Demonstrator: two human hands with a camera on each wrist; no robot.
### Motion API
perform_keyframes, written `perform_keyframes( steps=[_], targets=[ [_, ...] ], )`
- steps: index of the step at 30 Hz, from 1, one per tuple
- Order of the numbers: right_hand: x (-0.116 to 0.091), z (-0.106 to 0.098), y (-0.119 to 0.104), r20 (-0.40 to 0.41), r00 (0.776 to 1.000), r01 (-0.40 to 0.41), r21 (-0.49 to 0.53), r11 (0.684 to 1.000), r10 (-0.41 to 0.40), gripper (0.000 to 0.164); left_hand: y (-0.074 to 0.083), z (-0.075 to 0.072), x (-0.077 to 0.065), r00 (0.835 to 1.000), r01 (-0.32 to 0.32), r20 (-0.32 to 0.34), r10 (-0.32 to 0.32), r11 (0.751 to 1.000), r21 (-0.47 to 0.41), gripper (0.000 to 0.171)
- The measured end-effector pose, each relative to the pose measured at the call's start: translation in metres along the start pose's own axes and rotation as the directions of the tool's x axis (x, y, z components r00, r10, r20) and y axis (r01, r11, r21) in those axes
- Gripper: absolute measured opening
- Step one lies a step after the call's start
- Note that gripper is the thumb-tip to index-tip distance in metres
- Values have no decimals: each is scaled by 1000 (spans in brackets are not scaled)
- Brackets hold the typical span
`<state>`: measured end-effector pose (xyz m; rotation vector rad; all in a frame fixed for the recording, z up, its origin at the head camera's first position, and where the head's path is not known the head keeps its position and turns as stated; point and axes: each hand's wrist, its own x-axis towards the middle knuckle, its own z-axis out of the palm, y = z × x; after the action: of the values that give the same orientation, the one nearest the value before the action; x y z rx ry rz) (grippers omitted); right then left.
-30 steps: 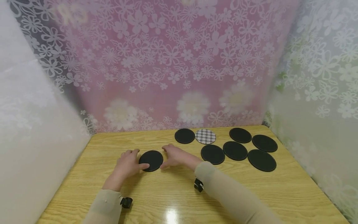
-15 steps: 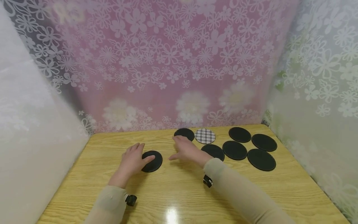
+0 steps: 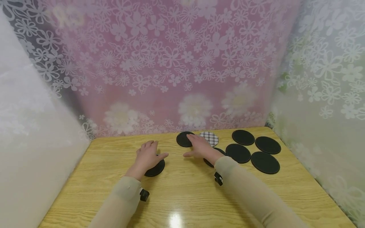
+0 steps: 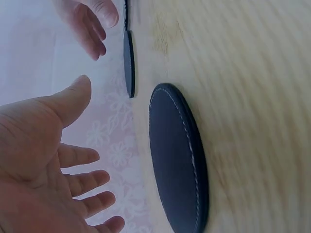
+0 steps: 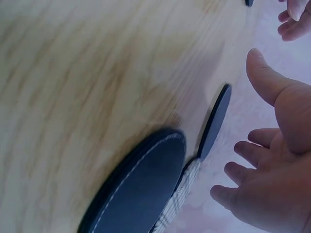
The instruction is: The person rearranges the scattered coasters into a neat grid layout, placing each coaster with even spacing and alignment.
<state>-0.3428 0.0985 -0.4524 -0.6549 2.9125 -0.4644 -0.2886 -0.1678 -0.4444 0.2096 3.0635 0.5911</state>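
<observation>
My left hand (image 3: 147,159), fingers spread, hovers over a single round black coaster (image 3: 155,170) on the left part of the table. In the left wrist view a gap shows between that hand and the stitched black coaster (image 4: 175,160). My right hand (image 3: 201,148) hangs above the coasters farther right, its fingers relaxed and holding nothing. Its fingertips overlap the back black coaster (image 3: 183,139) in the head view. Behind the hand lies a plaid coaster (image 3: 210,138), partly covered. Another black coaster (image 3: 209,161) is mostly hidden beneath the right wrist.
Several more black coasters (image 3: 239,153) lie grouped on the right side of the wooden table (image 3: 176,190). A pink flowered curtain (image 3: 171,69) hangs along the table's back edge. Pale sheets (image 3: 322,120) close off both sides.
Both hands have come away from the single left coaster. The left hand has moved right and up over it; the right hand has moved right and back toward the other coasters.
</observation>
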Motion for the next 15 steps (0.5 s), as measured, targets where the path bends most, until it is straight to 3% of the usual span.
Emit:
perform_keyframes(
  steps=[10,15],
  targets=[
    [10,3,21,28,996,-85,13,996,85,104,15,17,25,1000,-20,1,20,1000,1,90],
    [12,1,28,25,995,-101,40,994,100,105,23,23,38,999,-28,35,27,999,23,91]
  ],
)
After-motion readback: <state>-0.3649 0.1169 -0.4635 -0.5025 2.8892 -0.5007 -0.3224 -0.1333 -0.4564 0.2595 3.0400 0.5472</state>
